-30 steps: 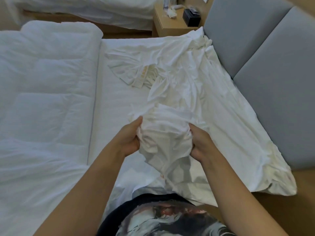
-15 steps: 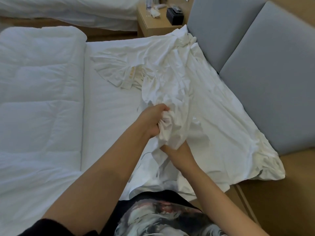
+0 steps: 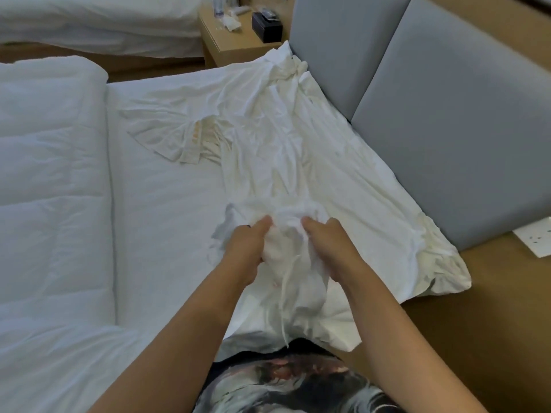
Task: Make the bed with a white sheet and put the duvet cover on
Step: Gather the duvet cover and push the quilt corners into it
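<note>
Both hands are clamped on the same bunch of crumpled white duvet cover (image 3: 298, 144), close together near the bed's near edge. The left hand (image 3: 247, 251) grips the bunch from its left side and the right hand (image 3: 328, 251) from its right, fingers curled into the cloth. A thin tie string (image 3: 282, 308) hangs from the bunch toward the person's patterned shirt (image 3: 283, 383). The rest of the cover trails away along the head end of the bed, against the grey headboard (image 3: 447, 114), reaching the far corner by the wooden nightstand (image 3: 235, 46). It lies on the white sheet (image 3: 167, 219) that covers the mattress. The folded duvet (image 3: 50, 174) fills the foot end of the bed, apart from the cover. A black box (image 3: 267, 26) stands on the nightstand, and a second bed (image 3: 89, 19) lies beyond
</note>
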Motion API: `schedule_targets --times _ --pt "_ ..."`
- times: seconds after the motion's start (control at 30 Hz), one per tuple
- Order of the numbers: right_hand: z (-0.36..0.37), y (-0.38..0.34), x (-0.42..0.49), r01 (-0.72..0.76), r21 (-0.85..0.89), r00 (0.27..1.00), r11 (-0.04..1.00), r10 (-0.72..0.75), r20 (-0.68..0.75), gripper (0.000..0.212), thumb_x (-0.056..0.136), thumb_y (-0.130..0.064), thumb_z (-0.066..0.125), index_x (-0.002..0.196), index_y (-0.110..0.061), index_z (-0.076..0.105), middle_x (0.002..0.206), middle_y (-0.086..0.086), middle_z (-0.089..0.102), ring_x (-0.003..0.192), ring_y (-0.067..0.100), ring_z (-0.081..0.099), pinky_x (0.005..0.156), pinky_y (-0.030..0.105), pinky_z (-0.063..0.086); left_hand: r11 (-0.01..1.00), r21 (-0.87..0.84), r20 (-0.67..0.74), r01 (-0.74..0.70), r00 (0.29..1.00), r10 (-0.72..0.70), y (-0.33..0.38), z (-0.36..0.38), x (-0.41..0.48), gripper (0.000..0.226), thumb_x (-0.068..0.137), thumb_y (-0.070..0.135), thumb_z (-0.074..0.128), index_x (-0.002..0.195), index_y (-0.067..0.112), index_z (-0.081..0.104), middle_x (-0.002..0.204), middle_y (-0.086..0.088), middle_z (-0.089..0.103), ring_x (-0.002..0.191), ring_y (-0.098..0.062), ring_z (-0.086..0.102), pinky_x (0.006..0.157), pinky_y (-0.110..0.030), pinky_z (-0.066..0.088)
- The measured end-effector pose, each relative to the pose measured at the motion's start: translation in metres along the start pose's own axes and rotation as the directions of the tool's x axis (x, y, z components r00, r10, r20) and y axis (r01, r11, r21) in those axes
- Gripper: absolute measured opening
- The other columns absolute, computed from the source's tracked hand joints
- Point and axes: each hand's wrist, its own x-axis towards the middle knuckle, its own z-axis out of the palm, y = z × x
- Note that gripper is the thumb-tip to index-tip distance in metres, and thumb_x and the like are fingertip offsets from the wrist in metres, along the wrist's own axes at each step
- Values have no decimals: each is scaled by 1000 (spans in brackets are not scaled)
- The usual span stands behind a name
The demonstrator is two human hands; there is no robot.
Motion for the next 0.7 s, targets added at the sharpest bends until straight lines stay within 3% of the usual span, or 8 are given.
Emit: schedule_targets --times 0.1,0.17,0.27,0.33,0.43,0.53,0.6,0.7 --pt "-12 15 9 -56 304 989 951 94 -114 35 96 -24 48 127 -8 51 116 7 60 92 22 59 71 30 48 934 -337 40 123 992 -116 2 -16 11 35 96 20 51 128 5 54 126 -17 59 113 -32 58 103 -46 42" --pt "-20 20 17 -173 695 972 698 237 4 33 98 -13 47 128 -1 50 119 13 60 92 25 61 75 32 50 879 -431 174 202 975 -138 0 -23 6 46 93 34 55 131 8 50 125 -16 61 109 -33 61 98 -46 46" --pt "-32 22 22 -300 843 948 447 238 212 34 98 -13 47 128 0 53 123 19 61 107 30 61 90 42 52 980 27 14 198 980 -199 -12 -34 6 97 54 51 86 130 19 34 123 -10 55 103 -30 61 87 -45 53" --pt "-35 22 19 -376 742 926 556 188 328 34 94 -24 54 122 -5 60 115 17 66 104 30 65 87 43 54 690 706 -44 161 982 -185 -19 -39 5 89 64 38 82 134 11 33 121 -8 52 99 -24 57 77 -31 50" --pt "-38 27 16 -341 181 913 922 280 296 43 81 -28 71 116 -5 61 104 11 68 94 26 66 77 32 53 269 955 -117 127 992 -53 -23 -63 16 49 86 16 58 131 1 46 124 -15 56 108 -28 56 80 -29 43" --pt "-36 43 16 -30 -703 987 711 132 91 32 88 -18 61 113 2 56 113 18 61 103 31 58 74 25 41 261 945 -233 197 966 115 -16 -85 23 17 90 15 47 99 5 56 115 -16 59 95 -29 56 74 -30 41" --pt "-27 47 18 8 -686 999 727 22 36 30 95 -19 49 113 4 56 117 23 58 107 35 56 78 28 39 163 953 -272 255 958 92 -15 -78 18 11 91 19 47 87 10 51 116 -12 58 90 -24 53 73 -30 42" --pt "-6 31 16 123 -506 992 854 -104 65 35 97 -16 41 129 -4 48 130 19 52 114 33 52 87 28 40 15 954 -299 299 946 129 -24 -48 11 60 89 49 51 130 7 41 135 -11 41 120 -29 43 97 -42 38"
